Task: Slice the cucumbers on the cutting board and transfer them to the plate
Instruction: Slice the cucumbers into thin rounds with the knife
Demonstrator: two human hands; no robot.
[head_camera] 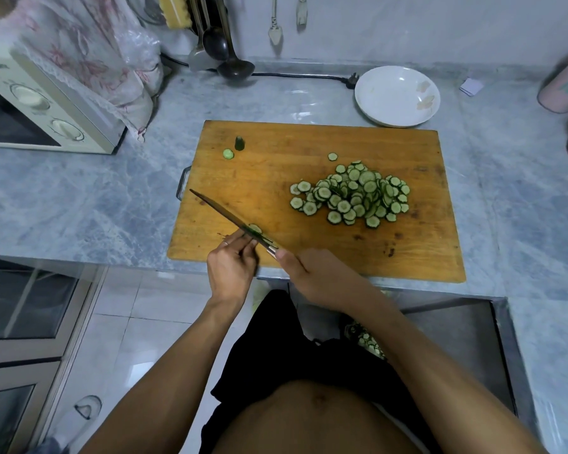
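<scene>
My right hand [304, 268] gripped the knife [225, 216] by its handle at the near edge of the cutting board [276, 152], blade angled out to the far left over the wood. My left hand [232, 260] was at the blade, fingers curled and pinching at cucumber slices [255, 229] stuck on the flat of it, near the handle end. The main pile of slices [351, 193] sat right of the board's centre, heaped and overlapping, well apart from the knife. One stray slice [332, 156] lay just beyond the pile on the far side. Far left part of the board: a dark cucumber end piece [239, 143] stood upright, with a pale cut piece [228, 154] just beside it.

The white plate [397, 96] sat on the grey marble surface [79, 198] just past the board's far right corner, with no cucumber on it. A microwave [30, 106] stood far left under a lace cloth [89, 54]. Ladles [223, 50] hung against the far wall, a black cord [295, 75] ran along the surface to a plug near the plate. A pink cup [566, 86] showed at the far right edge.
</scene>
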